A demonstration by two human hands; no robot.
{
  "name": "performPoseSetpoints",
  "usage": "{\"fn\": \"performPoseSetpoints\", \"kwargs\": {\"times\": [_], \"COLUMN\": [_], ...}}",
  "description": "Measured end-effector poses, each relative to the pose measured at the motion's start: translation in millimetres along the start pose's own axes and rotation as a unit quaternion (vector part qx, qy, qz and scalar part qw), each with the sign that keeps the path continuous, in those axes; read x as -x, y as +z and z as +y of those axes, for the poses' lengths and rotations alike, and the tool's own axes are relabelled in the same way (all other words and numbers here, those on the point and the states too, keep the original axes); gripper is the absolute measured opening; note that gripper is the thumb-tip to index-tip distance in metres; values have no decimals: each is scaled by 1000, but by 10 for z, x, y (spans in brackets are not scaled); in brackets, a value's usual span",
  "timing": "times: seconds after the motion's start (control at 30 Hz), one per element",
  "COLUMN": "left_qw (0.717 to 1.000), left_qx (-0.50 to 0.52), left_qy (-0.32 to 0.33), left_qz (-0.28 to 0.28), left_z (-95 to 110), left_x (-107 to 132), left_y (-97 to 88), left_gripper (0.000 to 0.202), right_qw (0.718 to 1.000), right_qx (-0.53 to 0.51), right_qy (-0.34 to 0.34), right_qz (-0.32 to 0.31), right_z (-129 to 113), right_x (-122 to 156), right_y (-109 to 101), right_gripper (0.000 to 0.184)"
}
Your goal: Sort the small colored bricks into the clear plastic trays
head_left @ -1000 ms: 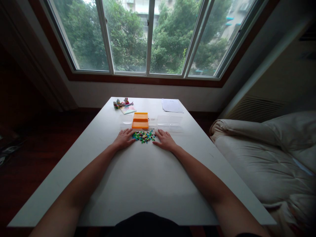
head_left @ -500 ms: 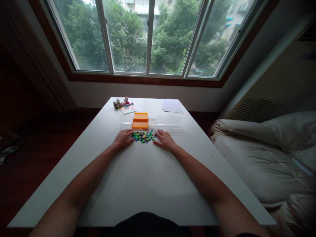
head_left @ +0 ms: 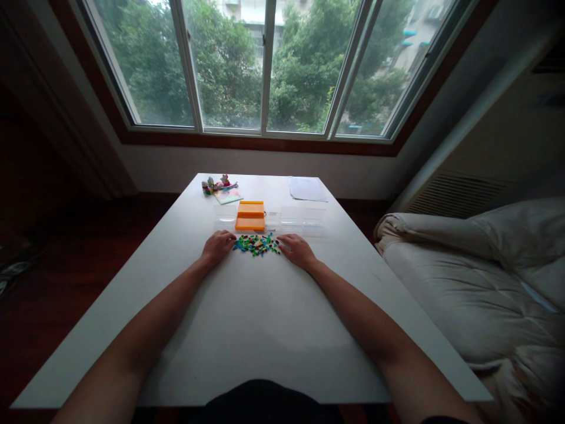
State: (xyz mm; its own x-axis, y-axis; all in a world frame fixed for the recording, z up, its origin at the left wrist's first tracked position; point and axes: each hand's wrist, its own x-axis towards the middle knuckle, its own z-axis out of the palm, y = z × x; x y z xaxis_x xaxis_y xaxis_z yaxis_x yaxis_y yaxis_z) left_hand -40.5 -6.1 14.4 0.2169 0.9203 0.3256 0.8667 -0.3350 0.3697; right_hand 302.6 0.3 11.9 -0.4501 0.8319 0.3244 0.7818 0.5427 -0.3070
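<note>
A loose pile of small green, blue, dark red and pale building bricks (head_left: 256,244) lies on the white table between my hands. My left hand (head_left: 218,246) rests at the pile's left edge, its fingers curled in and the thumb drawn close to them. What those fingers hold, if anything, is too small to make out. At the right edge is my right hand (head_left: 298,249), its fingers bent toward the pile and the thumb a little apart from them. Just beyond the bricks stands an orange tray-like box (head_left: 250,224) with a raised ridge across it.
Clear plastic trays (head_left: 302,218) lie to the right of the orange box, and another clear tray (head_left: 225,215) to its left. Small colourful figures (head_left: 214,185) and a printed booklet (head_left: 229,196) sit at the back left. Paper sheets (head_left: 308,189) lie at the back right.
Both hands have drawn their spread fingers in and now hold them curled. The left hand has shifted slightly left, and more of the pile's left edge shows.
</note>
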Motion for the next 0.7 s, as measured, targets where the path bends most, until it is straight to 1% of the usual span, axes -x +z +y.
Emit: {"fn": "performPoseSetpoints", "kwargs": {"times": [0.1, 0.23, 0.43, 0.6, 0.7], "left_qw": [1000, 1000, 1000, 1000, 1000], "left_qx": [1, -3, 5, -2, -12], "left_qy": [6, 5, 21, 18, 14], "left_qz": [-5, -10, -7, -6, -6], "left_z": [5, 3, -37, -30, 1], "left_x": [-1, -3, -7, -9, -23], "left_y": [0, 9, 40, 44, 46], "left_gripper": [24, 26, 26, 25, 24], "right_qw": [1000, 1000, 1000, 999, 1000], "right_qx": [-12, -6, 8, 23, 21], "right_qy": [-13, -3, -3, -23, -14], "right_qz": [-9, -13, 7, -6, -2], "right_z": [-33, -58, -33, -26, -36], "right_x": [8, 8, -16, -47, -52], "right_y": [-30, -41, 9, 53, 60], "right_gripper": [32, 29, 29, 26, 25]}}
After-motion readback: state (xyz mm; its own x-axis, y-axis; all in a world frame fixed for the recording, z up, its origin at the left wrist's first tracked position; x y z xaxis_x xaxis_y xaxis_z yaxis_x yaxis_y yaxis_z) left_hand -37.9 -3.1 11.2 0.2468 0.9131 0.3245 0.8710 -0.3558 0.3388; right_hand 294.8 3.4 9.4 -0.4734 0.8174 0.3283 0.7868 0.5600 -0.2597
